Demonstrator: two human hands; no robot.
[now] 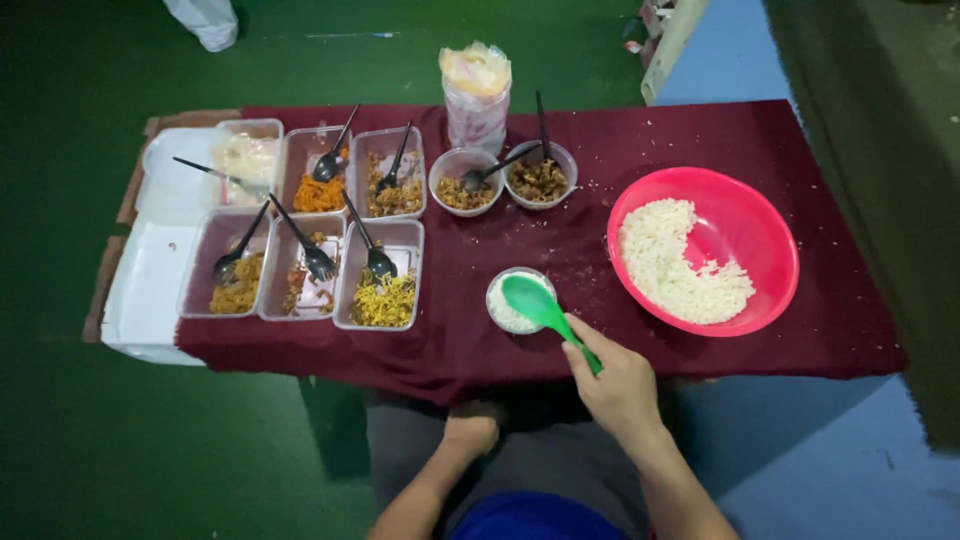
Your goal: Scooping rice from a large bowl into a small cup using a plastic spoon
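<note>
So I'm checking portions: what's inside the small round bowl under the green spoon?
White rice shows in the small round bowl. The green spoon, held by the right hand, covers its right side, so what lies there is hidden.
</note>
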